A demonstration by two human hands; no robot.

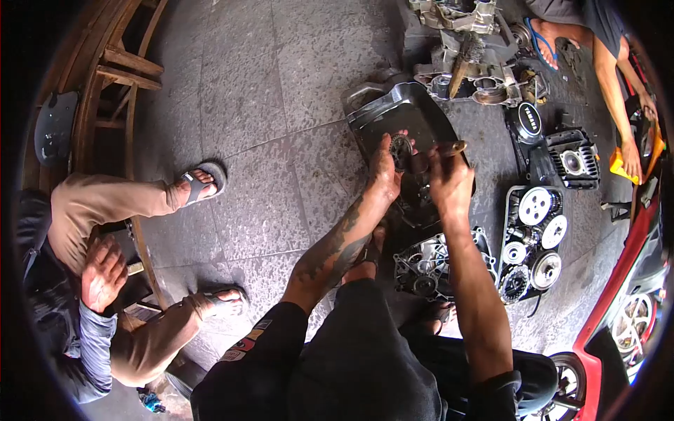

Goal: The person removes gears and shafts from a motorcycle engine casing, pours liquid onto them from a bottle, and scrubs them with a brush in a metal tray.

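Over a black tray (365,116) with dark liquid in it, my left hand (383,172) grips a dark toothed gear (401,152). My right hand (451,184) is closed around a brush whose tan handle end (458,148) sticks out above the fist. The brush's dark head is close to the gear; whether they touch is hard to tell. Below the tray, near my right forearm, lies an open engine case (425,265) with its inner parts showing.
A metal parts tray (504,242) holds several gears, right of my forearm. Engine castings (484,77) with another brush (461,67) on them, a YAMAHA cover (528,123) and a finned cylinder (574,163) lie beyond. One person sits left; another's hand (630,160) holds something yellow, right.
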